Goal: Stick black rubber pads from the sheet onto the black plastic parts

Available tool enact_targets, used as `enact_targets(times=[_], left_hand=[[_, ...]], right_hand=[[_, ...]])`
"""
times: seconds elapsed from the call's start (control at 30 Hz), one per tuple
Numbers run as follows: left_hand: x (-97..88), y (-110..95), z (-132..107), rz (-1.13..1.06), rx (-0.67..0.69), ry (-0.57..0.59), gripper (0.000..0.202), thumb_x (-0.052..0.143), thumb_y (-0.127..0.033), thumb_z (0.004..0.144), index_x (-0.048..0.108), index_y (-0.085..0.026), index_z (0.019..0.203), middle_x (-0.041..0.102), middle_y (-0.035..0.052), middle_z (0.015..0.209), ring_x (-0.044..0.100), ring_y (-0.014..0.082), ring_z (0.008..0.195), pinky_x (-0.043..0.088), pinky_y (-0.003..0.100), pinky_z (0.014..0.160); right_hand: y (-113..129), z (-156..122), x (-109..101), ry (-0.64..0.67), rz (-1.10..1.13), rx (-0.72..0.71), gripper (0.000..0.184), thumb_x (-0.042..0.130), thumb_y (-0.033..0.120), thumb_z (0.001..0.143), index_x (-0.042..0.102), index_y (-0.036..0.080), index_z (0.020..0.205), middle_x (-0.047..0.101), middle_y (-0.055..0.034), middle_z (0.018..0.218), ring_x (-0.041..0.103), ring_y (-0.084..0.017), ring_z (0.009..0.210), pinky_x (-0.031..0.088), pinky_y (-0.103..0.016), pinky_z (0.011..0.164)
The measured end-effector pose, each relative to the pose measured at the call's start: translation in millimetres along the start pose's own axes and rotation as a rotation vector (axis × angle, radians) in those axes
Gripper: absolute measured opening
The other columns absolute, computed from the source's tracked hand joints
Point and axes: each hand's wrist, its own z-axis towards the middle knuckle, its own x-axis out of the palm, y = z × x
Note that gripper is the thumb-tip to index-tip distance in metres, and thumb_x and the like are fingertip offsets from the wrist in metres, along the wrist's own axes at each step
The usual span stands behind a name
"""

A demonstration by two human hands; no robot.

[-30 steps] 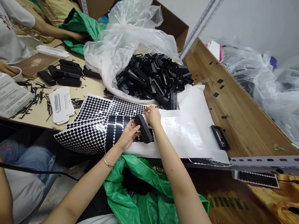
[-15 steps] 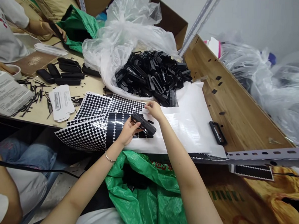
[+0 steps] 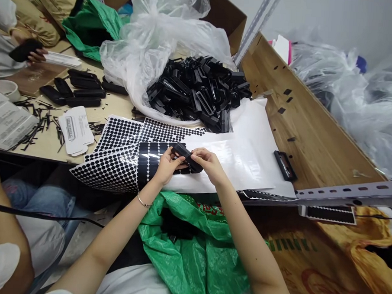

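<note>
Co-worker [image 3: 1,56], far left, one hand [image 3: 37,54] on a dark case [image 3: 23,50], now away from the far green bag [image 3: 106,18]. Next, black cases [image 3: 84,92] and printed cards [image 3: 73,131] on the bench [image 3: 115,104]; then dotted sheets [image 3: 109,162], partly curled. Over them, left hand [image 3: 165,166]: fingers closed round a black piece [image 3: 187,157], thumb on top. Dark pile [image 3: 198,90] behind. Right hand [image 3: 211,163]: half a second ago off by the dots' upper edge, now at the piece's right end, fingers nearly together; can't tell whether they grip the piece or something tiny. Reading: effort has passed from sheet to piece, both hands on it. Rightward, white backing [image 3: 247,162]; last, a loose black holder [image 3: 285,166], lying apart.
</note>
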Motion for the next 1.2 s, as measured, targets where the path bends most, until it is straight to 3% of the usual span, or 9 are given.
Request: enact_targets(times=[0.27, 0.6, 0.83, 1.1, 1.2], left_hand=[[1.5, -1, -1, 0.008, 0.006, -0.012, 0.053, 0.088, -0.038, 0.052, 0.048, -0.020, 0.082, 0.052, -0.0060, 0.075, 0.061, 0.0105, 0.067, 0.061, 0.030, 0.066], [1.1, 0, -2, 0.040, 0.018, -0.008, 0.047, 0.085, -0.034, 0.057, 0.048, -0.019, 0.081, 0.050, -0.0057, 0.076, 0.060, 0.0109, 0.072, 0.061, 0.036, 0.075], [0.8, 0, -2, 0.038, 0.013, -0.004, 0.049, 0.087, -0.035, 0.055, 0.048, -0.020, 0.079, 0.051, -0.0052, 0.073, 0.061, 0.0118, 0.069, 0.061, 0.033, 0.070], [0.4, 0, -1, 0.052, 0.005, 0.014, 0.045, 0.086, -0.033, 0.057, 0.049, -0.020, 0.080, 0.052, -0.0043, 0.073, 0.064, 0.0159, 0.073, 0.061, 0.038, 0.072], [0.7, 0, -1, 0.049, 0.008, 0.030, 0.047, 0.086, -0.035, 0.057, 0.048, -0.020, 0.079, 0.054, -0.0044, 0.073, 0.064, 0.0148, 0.069, 0.061, 0.036, 0.070]], right_hand=[[-4, -4, 0, -0.030, 0.000, -0.032, 0.025, 0.072, 0.043, 0.070, 0.063, 0.020, 0.068, 0.060, -0.0023, 0.090, 0.058, -0.018, 0.087, 0.046, -0.035, 0.085], [-7, -6, 2, -0.060, -0.143, -0.130, 0.025, 0.067, 0.046, 0.076, 0.063, 0.021, 0.070, 0.057, -0.0026, 0.087, 0.057, -0.020, 0.089, 0.045, -0.036, 0.087], [-5, -6, 1, -0.034, -0.174, -0.139, 0.019, 0.065, 0.039, 0.077, 0.063, 0.021, 0.071, 0.054, -0.0013, 0.084, 0.055, -0.019, 0.087, 0.043, -0.035, 0.087], [-14, -7, -1, 0.042, 0.103, 0.022, 0.027, 0.067, 0.047, 0.073, 0.060, 0.021, 0.073, 0.054, -0.0002, 0.086, 0.055, -0.016, 0.081, 0.046, -0.031, 0.077], [-17, -8, 0, 0.029, 0.161, 0.038, 0.028, 0.070, 0.048, 0.071, 0.059, 0.022, 0.073, 0.054, -0.0002, 0.088, 0.055, -0.016, 0.082, 0.047, -0.030, 0.077]])
